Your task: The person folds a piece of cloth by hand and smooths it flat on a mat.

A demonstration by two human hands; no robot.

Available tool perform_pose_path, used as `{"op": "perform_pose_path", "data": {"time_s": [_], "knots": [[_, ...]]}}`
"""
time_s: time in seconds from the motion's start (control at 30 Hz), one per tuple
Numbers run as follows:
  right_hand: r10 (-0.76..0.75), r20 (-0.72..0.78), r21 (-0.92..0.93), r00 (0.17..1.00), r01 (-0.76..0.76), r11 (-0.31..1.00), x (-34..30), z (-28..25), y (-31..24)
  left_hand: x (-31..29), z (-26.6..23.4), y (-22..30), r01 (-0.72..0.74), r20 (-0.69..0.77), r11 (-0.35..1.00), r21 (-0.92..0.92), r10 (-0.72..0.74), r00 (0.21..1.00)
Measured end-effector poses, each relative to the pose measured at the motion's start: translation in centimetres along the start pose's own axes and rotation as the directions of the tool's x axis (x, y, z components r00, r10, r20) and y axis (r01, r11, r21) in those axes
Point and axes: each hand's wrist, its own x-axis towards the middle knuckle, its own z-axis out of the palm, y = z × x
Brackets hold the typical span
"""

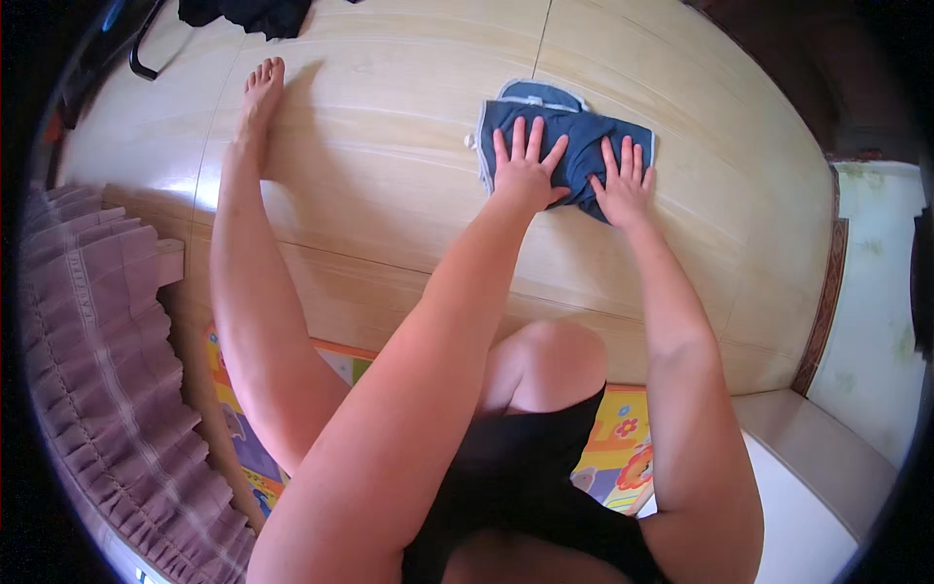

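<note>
A dark blue cloth item (582,131) with pale grey edging lies folded on the floor in front of me; a rounded flap sticks out at its far side. I cannot tell whether it is a garment. My left hand (525,175) rests flat on its left part, fingers spread and pointing away from me. On the right part lies my right hand (625,185), also palm down with fingers apart. The cloth wrinkles between the two hands, and part of it is hidden beneath them.
Pale tiles (389,146) cover the floor. My bare left leg (253,234) stretches out at the left. A colourful play mat (623,428) lies under me. A ruffled mauve cover (107,331) hangs at the left, a white cabinet (798,467) stands right, and black fabric (258,15) lies far left.
</note>
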Motion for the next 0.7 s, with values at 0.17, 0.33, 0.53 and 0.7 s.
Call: {"op": "perform_pose_path", "data": {"time_s": [0.17, 0.33, 0.53, 0.7], "knots": [[-0.015, 0.0, 0.054, 1.0, 0.015, 0.998, -5.7, -0.3, 0.1, -4.9, 1.1, 0.8, -0.057, -0.042, 0.998, 0.002, 0.057, 0.997], [-0.045, 0.034, 0.135, 0.998, 0.04, 0.99, -15.2, 0.8, -0.9, -13.1, 3.0, 0.5, -0.154, 0.038, 0.987, 0.049, 0.152, 0.988], [-0.133, -0.285, 0.05, 0.949, 0.153, 0.987, -23.6, 4.1, -1.9, -19.5, 5.6, 0.3, -0.235, 0.182, 0.967, 0.096, 0.215, 0.959], [-0.052, -0.296, -0.078, 0.954, 0.03, 0.996, -30.9, 3.9, -4.3, -23.7, 2.8, 1.3, -0.287, 0.358, 0.958, 0.019, 0.262, 0.896]]}}
